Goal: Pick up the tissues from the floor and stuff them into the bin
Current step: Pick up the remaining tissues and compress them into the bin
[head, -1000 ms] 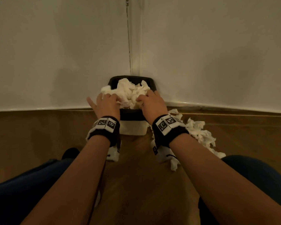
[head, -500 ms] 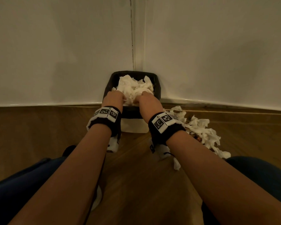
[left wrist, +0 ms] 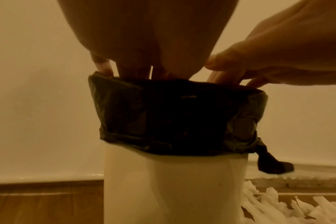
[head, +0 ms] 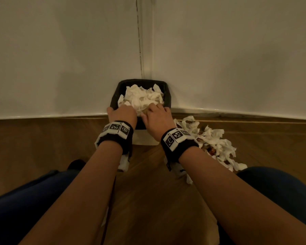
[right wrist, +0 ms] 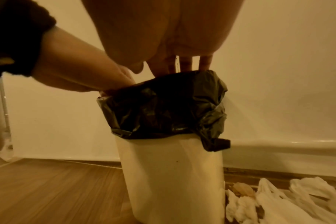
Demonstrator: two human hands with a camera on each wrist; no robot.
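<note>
White crumpled tissues (head: 142,99) fill the top of the bin (head: 168,98), heaped about level with its rim, and you have both hands on them. The bin is pale plastic with a black bag (left wrist: 175,118) folded down over its upper part; it stands on the wooden floor (head: 42,138) in the corner where two light walls (head: 60,50) meet.

Your left hand (head: 122,114) reaches forward from a straight forearm, palm down, knuckles up, at the near left of the opening. Its fingers (left wrist: 132,68) point down past the bag's edge into the bin, pressing on the tissues; the left grip is extended rather than clenched, and whether it has hold of any tissue cannot be told.

Your right hand (head: 156,118) lies beside it at the near right of the opening, also palm down, the two hands close together but apart. Its fingers (right wrist: 205,62) run fairly straight down to the rim; this grip too is flat on the heap, not wrapped round anything that shows.

More tissues on the floor (head: 214,144) lie in a loose heap just right of the bin, trailing nearer towards your right knee. Both wrists wear black bands with printed markers.
</note>
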